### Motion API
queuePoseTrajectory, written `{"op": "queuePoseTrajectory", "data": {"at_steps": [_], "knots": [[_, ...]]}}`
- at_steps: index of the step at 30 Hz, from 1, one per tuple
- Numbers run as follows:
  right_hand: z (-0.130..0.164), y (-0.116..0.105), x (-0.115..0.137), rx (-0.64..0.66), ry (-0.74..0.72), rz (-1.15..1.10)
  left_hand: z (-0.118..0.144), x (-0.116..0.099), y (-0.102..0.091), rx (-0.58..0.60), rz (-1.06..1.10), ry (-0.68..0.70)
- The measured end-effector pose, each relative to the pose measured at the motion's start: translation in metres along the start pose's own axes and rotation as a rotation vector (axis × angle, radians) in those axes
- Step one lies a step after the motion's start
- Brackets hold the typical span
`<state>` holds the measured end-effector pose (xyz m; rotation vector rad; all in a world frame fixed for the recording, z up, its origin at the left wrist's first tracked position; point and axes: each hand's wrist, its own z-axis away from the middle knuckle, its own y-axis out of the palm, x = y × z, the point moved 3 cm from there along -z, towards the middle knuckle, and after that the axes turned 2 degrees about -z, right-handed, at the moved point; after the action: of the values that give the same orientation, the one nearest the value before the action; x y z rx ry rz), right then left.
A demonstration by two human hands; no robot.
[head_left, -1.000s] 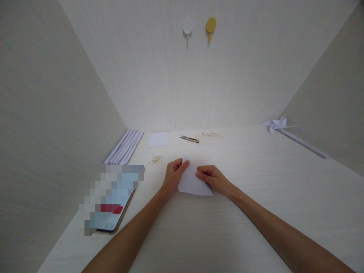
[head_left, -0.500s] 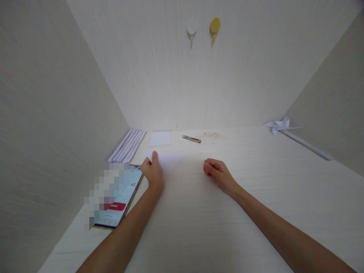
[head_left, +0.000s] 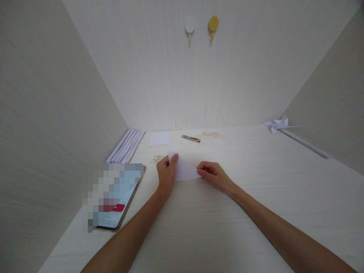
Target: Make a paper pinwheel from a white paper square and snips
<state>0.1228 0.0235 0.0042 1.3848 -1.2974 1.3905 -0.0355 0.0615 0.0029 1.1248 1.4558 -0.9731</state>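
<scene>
Between my hands is a white piece of paper [head_left: 184, 170] shaped like a triangle, raised a little off the table. My left hand [head_left: 167, 170] is closed on its left edge, with the thumb pressed over the front near the upper corner. At the right-hand corner, my right hand [head_left: 212, 173] pinches the paper between thumb and fingers. A flat square sheet of white paper [head_left: 159, 138] lies behind my left hand. Small thread snips [head_left: 191, 138] rest on the table beyond the held paper.
Several rolled white paper sticks [head_left: 125, 146] lie along the left wall, with a phone [head_left: 122, 201] nearer me. At the back right is a white paper pinwheel [head_left: 280, 124] on a stick [head_left: 305, 143]. White [head_left: 189, 25] and yellow [head_left: 213, 24] hooks are on the back wall.
My left hand has moved right with the paper, bringing it closer to my right hand. My right hand has shifted slightly left and now pinches the paper's corner. Tan scraps show behind my left hand.
</scene>
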Motion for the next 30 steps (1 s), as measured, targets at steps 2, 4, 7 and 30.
{"op": "queuePoseTrajectory", "data": {"at_steps": [2,4,7,30], "knots": [[0.000,0.000,0.001,-0.007,-0.008,0.002,-0.005,0.001,-0.006,-0.112,0.027,-0.012],[0.000,-0.001,0.002,-0.016,-0.015,-0.014,-0.009,0.003,-0.012,-0.234,0.074,-0.043],[0.000,-0.004,0.000,-0.067,-0.016,-0.057,-0.012,0.006,-0.017,-0.316,0.147,-0.089],[0.004,0.005,0.002,0.089,-0.029,0.177,0.004,-0.003,0.012,0.191,0.348,-0.207]]}}
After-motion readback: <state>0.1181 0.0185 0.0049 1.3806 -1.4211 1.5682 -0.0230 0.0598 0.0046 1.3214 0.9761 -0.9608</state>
